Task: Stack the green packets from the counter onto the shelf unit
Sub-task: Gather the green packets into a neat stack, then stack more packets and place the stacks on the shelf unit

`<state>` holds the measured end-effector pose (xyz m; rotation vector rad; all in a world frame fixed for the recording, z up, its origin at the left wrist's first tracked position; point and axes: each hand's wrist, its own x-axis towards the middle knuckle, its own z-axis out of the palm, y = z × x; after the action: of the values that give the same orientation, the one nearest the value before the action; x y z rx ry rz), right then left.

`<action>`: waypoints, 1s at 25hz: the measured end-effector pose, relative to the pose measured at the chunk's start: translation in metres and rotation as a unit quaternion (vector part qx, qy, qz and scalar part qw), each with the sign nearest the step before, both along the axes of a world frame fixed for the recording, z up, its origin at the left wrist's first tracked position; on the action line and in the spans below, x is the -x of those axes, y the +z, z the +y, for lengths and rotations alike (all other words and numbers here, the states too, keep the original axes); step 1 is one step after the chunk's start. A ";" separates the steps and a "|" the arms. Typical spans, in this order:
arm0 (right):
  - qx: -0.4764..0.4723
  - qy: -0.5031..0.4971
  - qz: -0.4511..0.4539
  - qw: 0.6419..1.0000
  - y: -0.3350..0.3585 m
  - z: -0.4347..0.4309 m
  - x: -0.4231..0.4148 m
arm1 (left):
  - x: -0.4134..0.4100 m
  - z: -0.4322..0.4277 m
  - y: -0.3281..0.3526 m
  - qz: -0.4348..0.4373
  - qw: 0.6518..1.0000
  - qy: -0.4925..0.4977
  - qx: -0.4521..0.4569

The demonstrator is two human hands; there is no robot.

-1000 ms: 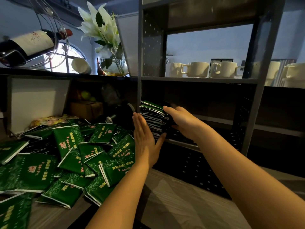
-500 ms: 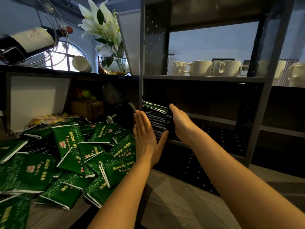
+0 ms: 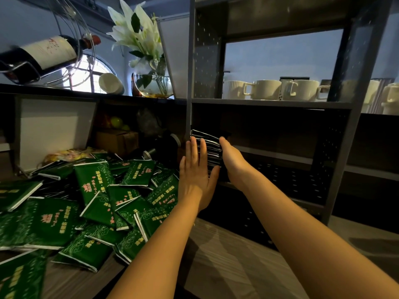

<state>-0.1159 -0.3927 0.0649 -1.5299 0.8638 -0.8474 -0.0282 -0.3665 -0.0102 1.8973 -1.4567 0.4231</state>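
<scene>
- A stack of packets [image 3: 212, 147] is set at the left end of the shelf unit [image 3: 336, 169], between the left hand [image 3: 195, 178] and the right hand [image 3: 232, 157].
- Loose packets [image 3: 95, 186] are heaped on the counter [image 3: 226, 255], left of the unit.
- Mugs [image 3: 266, 89] are lined up on the shelf above.

The green packets [image 3: 95, 180] carry yellow characters, too blurred to read. The wine bottle [image 3: 49, 51] label shows perhaps red print, illegible.

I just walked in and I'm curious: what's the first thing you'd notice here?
The big messy heap of green packets on the counter at the left grabs you first. Next, the left hand and right hand flank a neat stack on the shelf unit. A wine bottle tilts at top left.
</scene>
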 end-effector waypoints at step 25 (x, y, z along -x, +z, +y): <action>0.383 0.272 0.303 0.829 -0.054 0.164 -0.104 | -0.110 0.301 0.012 -0.029 0.939 0.087 -0.330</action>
<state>-0.0124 -0.2289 0.0110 -2.6849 0.4446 -0.2491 0.0813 -0.0652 0.0018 2.5713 -1.6037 0.0599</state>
